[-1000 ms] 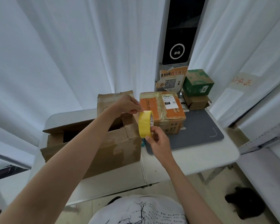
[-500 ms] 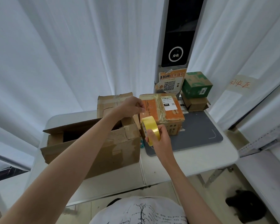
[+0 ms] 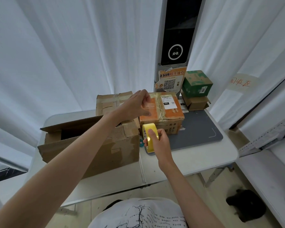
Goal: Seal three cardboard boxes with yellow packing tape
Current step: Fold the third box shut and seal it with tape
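My right hand (image 3: pixel 158 143) grips the yellow tape roll (image 3: pixel 148 129) just above the table, in front of the orange-topped box (image 3: pixel 170 113). Higher up and to the left, my left hand (image 3: pixel 135 105) pinches what looks like the tape's free end. A pale translucent strip runs from it down toward the roll. A large brown cardboard box (image 3: pixel 95 147) stands at the left with its top flaps open. Behind it is another taped brown box (image 3: pixel 112 102).
The boxes stand on a white folding table (image 3: pixel 196 160) with a grey mat (image 3: pixel 197 132). A green box (image 3: pixel 196 83) sits on a small brown box (image 3: pixel 197 103) at the back right, beside a black-screened kiosk (image 3: pixel 176 46). White curtains surround the table. A black object (image 3: pixel 245 206) lies on the floor.
My hands have drawn apart: the left rose up and away from the roll, the right brought the roll down and turned it.
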